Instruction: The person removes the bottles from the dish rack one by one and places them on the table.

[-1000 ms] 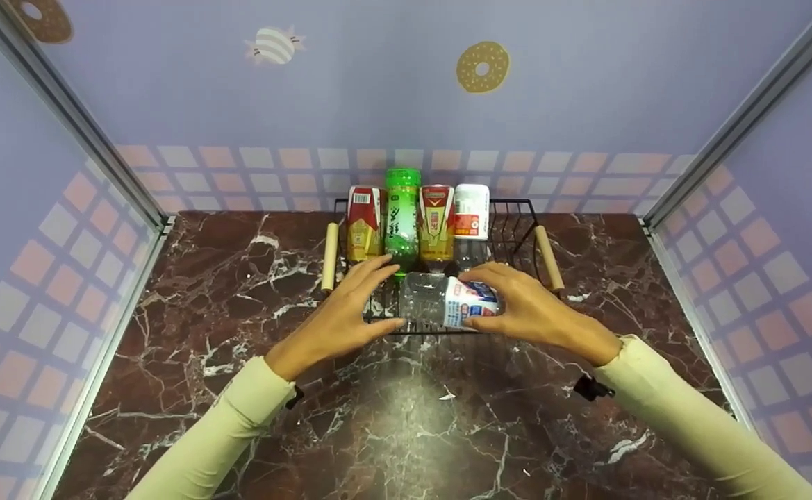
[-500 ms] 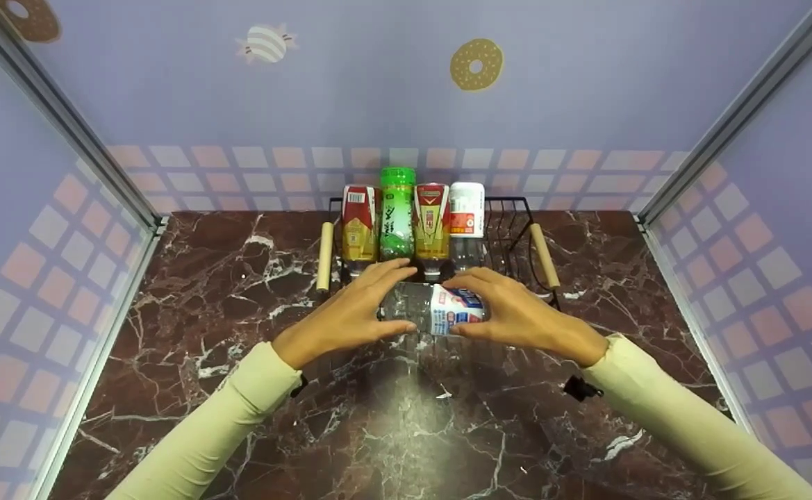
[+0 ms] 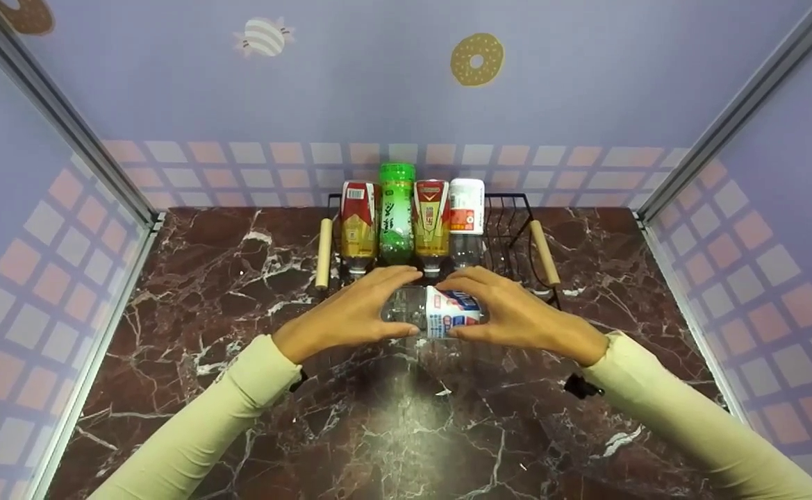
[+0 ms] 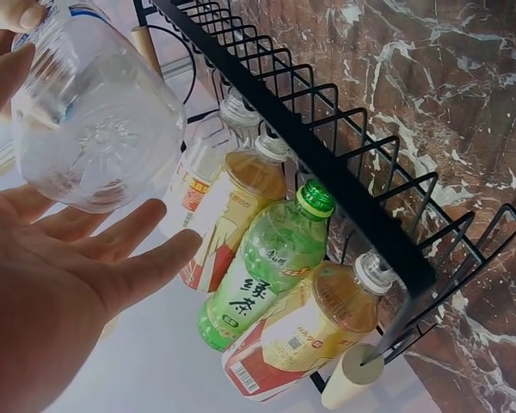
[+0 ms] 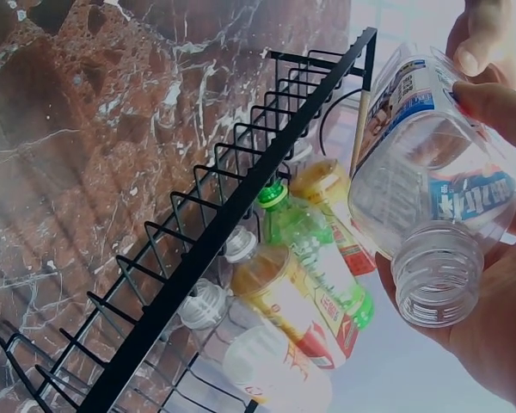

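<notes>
A clear plastic bottle (image 3: 451,316) with a white, blue and red label lies sideways between both hands, over the front of a black wire basket (image 4: 285,116). My left hand (image 3: 343,312) holds its base end, thumb at the near side and fingers at the far side. At the other end, the right hand (image 3: 527,312) grips the labelled part with thumb and fingers. In the right wrist view the uncapped, threaded neck (image 5: 439,275) points out toward the camera. The left wrist view shows the round, see-through bottle base (image 4: 107,155) close to the left fingers.
Inside the basket sit a green tea bottle (image 3: 397,215), two amber bottles with red-and-yellow labels (image 3: 359,219) (image 3: 432,219) and a clear one with a white-and-red label (image 3: 467,208). Wooden handles (image 3: 324,253) flank the basket. A patterned wall (image 3: 294,104) stands behind.
The bottle has come slightly toward me and left, off the basket's middle. The left hand has closed in around its base; the right hand has kept its grip.
</notes>
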